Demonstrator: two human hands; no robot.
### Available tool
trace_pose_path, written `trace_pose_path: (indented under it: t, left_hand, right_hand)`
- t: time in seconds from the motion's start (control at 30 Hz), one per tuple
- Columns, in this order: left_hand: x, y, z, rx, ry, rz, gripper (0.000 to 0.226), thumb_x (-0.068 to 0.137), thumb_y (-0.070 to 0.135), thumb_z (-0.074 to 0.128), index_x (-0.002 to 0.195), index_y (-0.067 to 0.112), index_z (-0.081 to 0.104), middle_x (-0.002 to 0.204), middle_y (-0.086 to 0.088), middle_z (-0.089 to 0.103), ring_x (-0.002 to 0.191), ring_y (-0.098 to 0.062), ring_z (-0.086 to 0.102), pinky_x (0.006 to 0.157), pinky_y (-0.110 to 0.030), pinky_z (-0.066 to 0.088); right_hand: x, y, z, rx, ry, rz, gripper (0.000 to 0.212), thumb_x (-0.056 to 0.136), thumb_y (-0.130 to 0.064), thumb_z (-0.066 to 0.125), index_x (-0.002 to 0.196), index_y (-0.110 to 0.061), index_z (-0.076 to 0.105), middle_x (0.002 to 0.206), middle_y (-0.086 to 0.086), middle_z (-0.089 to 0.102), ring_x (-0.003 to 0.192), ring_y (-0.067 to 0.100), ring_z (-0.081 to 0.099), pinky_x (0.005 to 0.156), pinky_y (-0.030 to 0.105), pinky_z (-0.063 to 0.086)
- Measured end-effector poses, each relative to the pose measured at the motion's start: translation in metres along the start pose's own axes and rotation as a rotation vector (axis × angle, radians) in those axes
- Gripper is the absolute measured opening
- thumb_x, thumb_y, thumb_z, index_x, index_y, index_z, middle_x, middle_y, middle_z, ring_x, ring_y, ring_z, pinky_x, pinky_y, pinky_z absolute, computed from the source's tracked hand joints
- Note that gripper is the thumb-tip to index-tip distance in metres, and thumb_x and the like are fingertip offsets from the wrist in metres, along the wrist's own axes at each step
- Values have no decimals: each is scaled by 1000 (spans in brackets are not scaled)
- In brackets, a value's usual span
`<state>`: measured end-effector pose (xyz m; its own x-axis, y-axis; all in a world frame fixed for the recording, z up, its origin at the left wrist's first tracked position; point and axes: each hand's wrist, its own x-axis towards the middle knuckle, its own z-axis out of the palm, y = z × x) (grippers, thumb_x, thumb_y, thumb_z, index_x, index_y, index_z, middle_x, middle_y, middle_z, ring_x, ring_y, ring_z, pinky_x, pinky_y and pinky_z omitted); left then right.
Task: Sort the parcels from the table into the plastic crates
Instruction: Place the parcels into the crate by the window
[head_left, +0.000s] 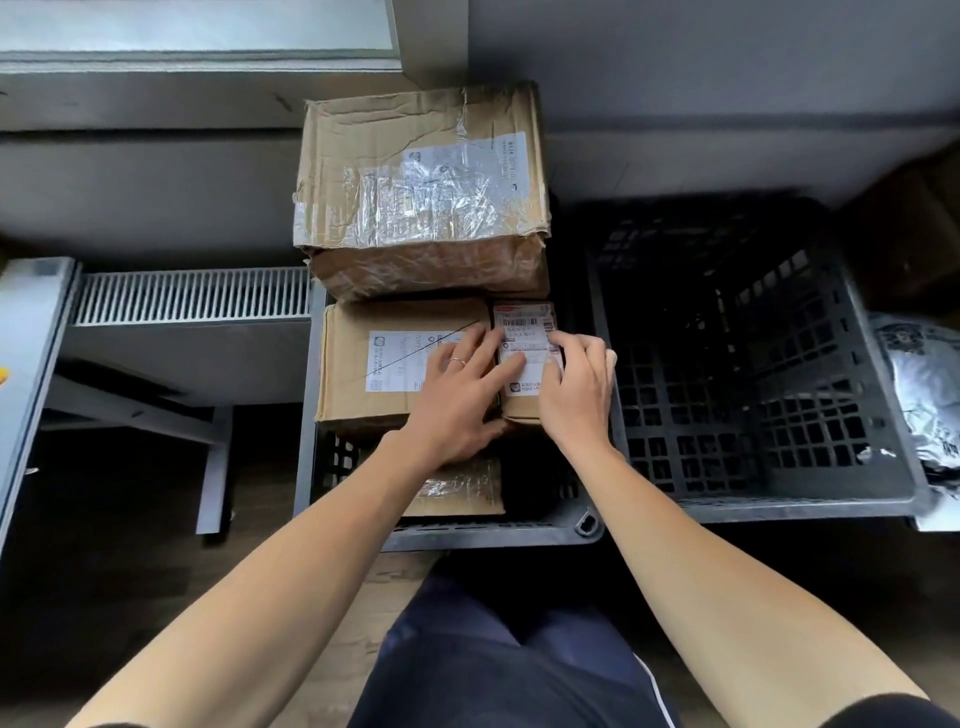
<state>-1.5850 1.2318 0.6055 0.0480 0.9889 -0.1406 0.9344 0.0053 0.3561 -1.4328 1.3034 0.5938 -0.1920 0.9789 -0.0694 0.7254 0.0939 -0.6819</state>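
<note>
Trousers (493, 675), wooden floor (353, 649), crates (779, 506) by grey wall (727, 78); right grip (574, 395) holds parcel (524, 322).

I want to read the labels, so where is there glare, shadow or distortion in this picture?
Head view: glare on the clear tape partly washes out the label of the large cardboard box; the right-hand black crate is deep in shadow inside; the wide lens bows the edges; the barcode label on the small parcel is fairly sharp.
</note>
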Motion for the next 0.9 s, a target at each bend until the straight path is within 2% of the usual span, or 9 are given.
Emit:
trace_pose_path:
  t: [0.17, 0.33, 0.43, 0.5, 0.6, 0.77, 0.9]
  left_hand:
    - [-1, 7, -7, -46, -59, -42, 91, 82, 45, 81, 158, 31, 34, 174, -5, 6, 160, -26, -5, 124, -45, 0]
    - [-1, 17, -18, -78, -153, -95, 92, 84, 55, 78, 160, 28, 32, 175, -8, 3, 161, -26, -9, 126, -44, -5]
    - [-1, 40, -27, -127, -94, -143, 78, 94, 50, 68, 160, 24, 35, 173, -8, 15, 161, -26, 5, 126, -47, 3]
    - [0, 68, -31, -203, 4, -125, 61, 99, 42, 65, 154, 21, 47, 168, -6, 33, 157, -25, 22, 126, -47, 15]
    - [7, 119, -31, -342, 41, -95, 46, 104, 31, 60, 147, 17, 55, 159, -3, 47, 150, -20, 38, 121, -36, 28]
    - [31, 228, -4, -468, 12, -81, 42, 105, 29, 57, 146, 20, 56, 151, 4, 56, 143, -14, 47, 114, -25, 33]
    - [52, 333, 27, -511, -33, -40, 39, 105, 27, 58, 143, 20, 60, 141, 3, 63, 131, -13, 55, 100, -17, 35]
  right_hand:
    - [-18, 0, -16, 67, -51, 38, 35, 106, -17, 49, 139, -21, 59, 138, -5, 53, 130, 11, 41, 102, 23, 31]
    - [-39, 5, -39, 174, -77, 106, 33, 106, -20, 50, 137, -24, 60, 132, -10, 56, 130, 9, 46, 110, 33, 40]
    - [-46, 15, -59, 220, -68, 129, 31, 106, -20, 50, 135, -21, 62, 126, -11, 56, 127, 12, 51, 112, 39, 43]
    - [-51, 25, -75, 269, -44, 151, 30, 106, -20, 50, 134, -22, 62, 124, -12, 56, 125, 12, 52, 111, 40, 44]
    - [-57, 45, -104, 319, -3, 162, 31, 107, -21, 50, 135, -21, 62, 125, -10, 57, 121, 9, 54, 110, 38, 46]
    - [-65, 106, -176, 394, 114, 171, 29, 107, -21, 52, 133, -18, 64, 124, -7, 60, 115, 9, 57, 105, 33, 48]
    - [-75, 177, -253, 433, 226, 209, 28, 105, -17, 55, 131, -14, 66, 123, -2, 65, 108, 9, 61, 100, 28, 49]
